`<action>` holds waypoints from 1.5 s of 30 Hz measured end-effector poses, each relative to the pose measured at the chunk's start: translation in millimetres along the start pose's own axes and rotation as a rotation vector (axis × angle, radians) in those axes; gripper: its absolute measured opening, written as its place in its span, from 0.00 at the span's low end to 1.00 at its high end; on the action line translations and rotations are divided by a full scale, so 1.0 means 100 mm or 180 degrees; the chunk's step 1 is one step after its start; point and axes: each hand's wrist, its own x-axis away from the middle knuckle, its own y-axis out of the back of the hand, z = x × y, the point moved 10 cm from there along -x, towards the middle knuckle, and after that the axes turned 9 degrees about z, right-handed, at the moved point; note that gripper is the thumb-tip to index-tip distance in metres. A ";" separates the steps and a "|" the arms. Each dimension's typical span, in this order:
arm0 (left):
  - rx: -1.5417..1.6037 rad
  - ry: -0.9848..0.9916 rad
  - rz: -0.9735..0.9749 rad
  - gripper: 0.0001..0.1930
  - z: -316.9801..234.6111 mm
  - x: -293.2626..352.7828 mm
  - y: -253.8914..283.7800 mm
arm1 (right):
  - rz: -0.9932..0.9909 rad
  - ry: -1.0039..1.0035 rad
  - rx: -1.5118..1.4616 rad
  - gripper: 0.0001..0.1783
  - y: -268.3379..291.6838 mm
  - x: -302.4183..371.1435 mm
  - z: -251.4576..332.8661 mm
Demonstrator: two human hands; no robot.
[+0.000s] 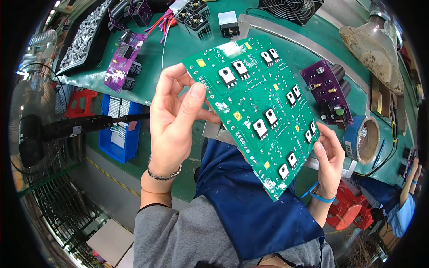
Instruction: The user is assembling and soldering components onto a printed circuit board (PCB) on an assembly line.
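A large green circuit board (pixel 254 96) is held up, tilted, above the bench's near edge and my lap. Black transistors with pale faces sit on it in pairs, among small yellow squares and solder points. My left hand (pixel 174 118) grips its left edge, thumb on the near face and fingers behind. At the lower right edge my right hand (pixel 329 156) pinches the board between thumb and fingers. The board's back side is hidden from me.
Purple circuit boards (pixel 124 62) lie on the green bench (pixel 152 87). A black tray (pixel 82 42) of metal parts, a fan (pixel 292 9), a fume hood (pixel 373 49) and a blue-rimmed round container (pixel 362 138) surround the work area. A blue bin (pixel 117 149) stands left; another person's arm (pixel 410 183) shows far right.
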 end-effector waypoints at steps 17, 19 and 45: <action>0.0205 -0.0326 0.0239 0.24 -0.18 0.37 -0.19 | 0.0038 -0.0214 -0.0081 0.20 0.04 0.09 -0.04; 0.0156 -0.0342 0.0052 0.24 -0.16 0.40 -0.12 | 0.0071 -0.0210 -0.0002 0.21 0.02 0.10 0.00; 0.0159 -0.0321 -0.0551 0.28 -0.07 0.56 0.19 | -0.0176 0.0176 0.0230 0.23 0.02 0.30 0.44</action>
